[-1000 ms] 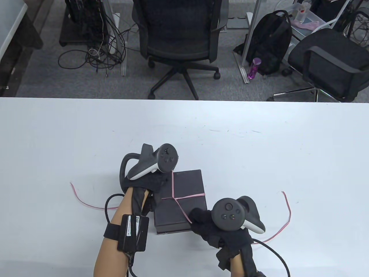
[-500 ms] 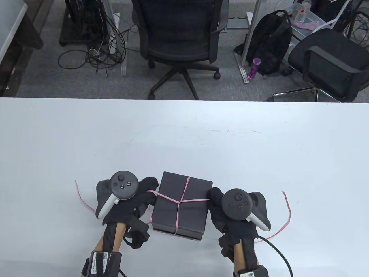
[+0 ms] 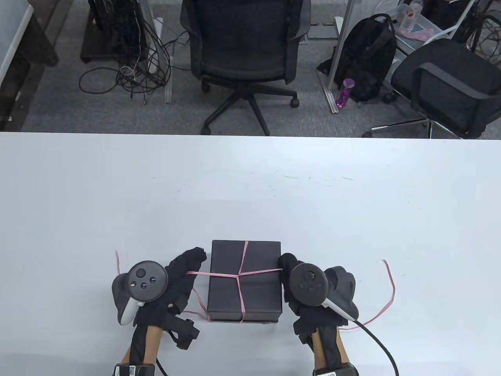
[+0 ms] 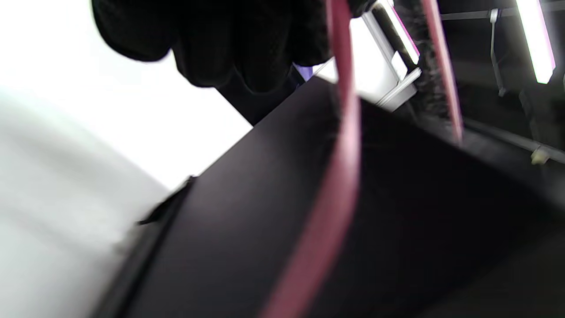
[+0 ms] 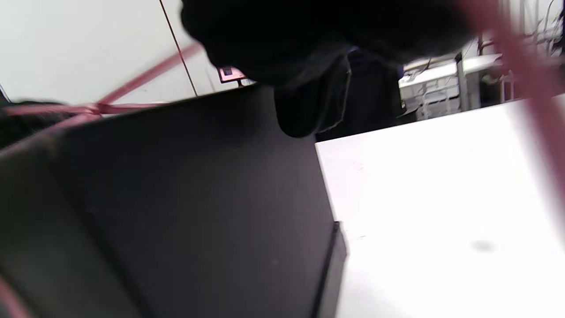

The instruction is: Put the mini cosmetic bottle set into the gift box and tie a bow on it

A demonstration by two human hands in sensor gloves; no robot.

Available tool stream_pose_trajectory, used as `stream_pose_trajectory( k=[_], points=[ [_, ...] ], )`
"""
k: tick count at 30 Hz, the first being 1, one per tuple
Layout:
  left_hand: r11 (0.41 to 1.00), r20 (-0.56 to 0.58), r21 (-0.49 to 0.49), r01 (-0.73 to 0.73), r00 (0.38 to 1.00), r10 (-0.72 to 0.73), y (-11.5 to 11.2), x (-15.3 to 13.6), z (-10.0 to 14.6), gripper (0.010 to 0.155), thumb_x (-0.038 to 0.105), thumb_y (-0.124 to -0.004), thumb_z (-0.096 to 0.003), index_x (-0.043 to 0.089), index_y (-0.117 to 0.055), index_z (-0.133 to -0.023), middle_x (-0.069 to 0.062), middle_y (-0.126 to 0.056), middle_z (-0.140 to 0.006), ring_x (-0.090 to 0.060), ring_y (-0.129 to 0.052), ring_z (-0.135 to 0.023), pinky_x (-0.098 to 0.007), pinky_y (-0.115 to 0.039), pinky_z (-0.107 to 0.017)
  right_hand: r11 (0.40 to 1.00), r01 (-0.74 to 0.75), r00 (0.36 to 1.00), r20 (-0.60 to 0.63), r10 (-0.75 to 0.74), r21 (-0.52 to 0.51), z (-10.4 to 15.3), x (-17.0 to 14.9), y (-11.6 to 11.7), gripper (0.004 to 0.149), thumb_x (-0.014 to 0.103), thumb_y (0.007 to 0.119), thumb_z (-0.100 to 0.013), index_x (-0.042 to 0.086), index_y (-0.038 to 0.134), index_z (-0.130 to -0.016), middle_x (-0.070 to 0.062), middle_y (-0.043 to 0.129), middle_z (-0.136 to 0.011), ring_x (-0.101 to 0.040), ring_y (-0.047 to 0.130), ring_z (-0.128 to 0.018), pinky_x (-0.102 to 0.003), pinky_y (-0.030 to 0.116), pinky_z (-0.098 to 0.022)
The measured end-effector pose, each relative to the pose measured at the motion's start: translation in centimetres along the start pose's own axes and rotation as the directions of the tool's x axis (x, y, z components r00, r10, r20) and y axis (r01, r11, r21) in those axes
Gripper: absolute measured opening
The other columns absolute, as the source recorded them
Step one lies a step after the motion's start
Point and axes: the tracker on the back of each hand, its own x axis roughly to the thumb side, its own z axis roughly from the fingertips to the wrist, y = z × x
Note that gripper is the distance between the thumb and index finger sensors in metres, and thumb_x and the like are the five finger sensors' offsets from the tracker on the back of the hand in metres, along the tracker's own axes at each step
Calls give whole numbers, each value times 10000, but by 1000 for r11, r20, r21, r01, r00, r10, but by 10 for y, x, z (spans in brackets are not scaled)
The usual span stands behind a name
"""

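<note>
The black gift box (image 3: 254, 291) lies closed near the table's front edge, square to it. A thin pink ribbon (image 3: 238, 275) crosses on its lid. My left hand (image 3: 188, 267) is just left of the box and holds the ribbon strand that runs taut from the crossing. My right hand (image 3: 287, 269) is against the box's right side, where the other strand enters its fingers. The left wrist view shows gloved fingers (image 4: 212, 39) above the box (image 4: 397, 229) with the ribbon (image 4: 342, 176) over its edge. The right wrist view shows the box (image 5: 198, 198) and ribbon (image 5: 132, 84). No bottles are visible.
Loose ribbon tails trail on the white table (image 3: 250, 188), one at the left (image 3: 117, 260) and one curving at the right (image 3: 389, 282). Beyond the far edge stand office chairs (image 3: 244, 43), a backpack (image 3: 370, 58) and cables on the floor.
The box turned from askew to square with the table. Both hands came to its sides; my left hand drew outward and the ribbon strand to it pulled straight.
</note>
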Motion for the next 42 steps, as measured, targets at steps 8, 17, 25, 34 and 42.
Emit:
stream_pose_trajectory(
  k=[8,17,25,34,42],
  points=[
    [957,-54,-106,-269,963,264,12,-18,-6,482,325,-640,-594,168,-698,-1046,9,-955,-809,-252,-1093,-662,-457,-943,-543,998,-35,997,-67,38,45,-3,-9,4,412,144,656,-588,-14,687,-967,-217,915,-677,-98,892,-229,-286,852,-182],
    [814,-175,-216,-540,841,512,7,-38,-10,475,348,-584,-610,173,-686,-1040,86,-929,-549,-32,-936,-188,-295,-941,-247,993,-39,993,-102,51,111,-9,-15,15,414,141,640,-591,-16,683,-972,-211,911,-660,-97,887,-225,-287,849,-178],
    [838,-84,312,448,892,-445,22,-3,7,462,449,-547,-586,238,-748,-944,146,-911,-432,-34,-874,-119,-274,-871,-135,981,12,994,-110,10,196,-10,-13,21,419,152,650,-596,-26,701,-971,-209,931,-611,-83,890,-202,-273,853,-157],
    [857,-104,39,514,855,-508,-18,-30,-12,470,447,-555,-581,245,-742,-963,143,-915,-444,-40,-886,-128,-277,-871,-137,922,60,989,-151,-2,382,-12,-23,66,437,176,639,-599,-34,703,-977,-189,950,-560,-63,891,-173,-254,859,-128],
    [838,-60,-102,536,838,-543,-48,-28,-18,470,432,-561,-586,232,-732,-975,150,-914,-439,-34,-886,-121,-270,-874,-131,917,59,990,-144,-2,395,-20,-15,90,482,192,589,-613,-49,600,-1030,-221,905,-654,-60,879,-194,-249,850,-146]
  ],
)
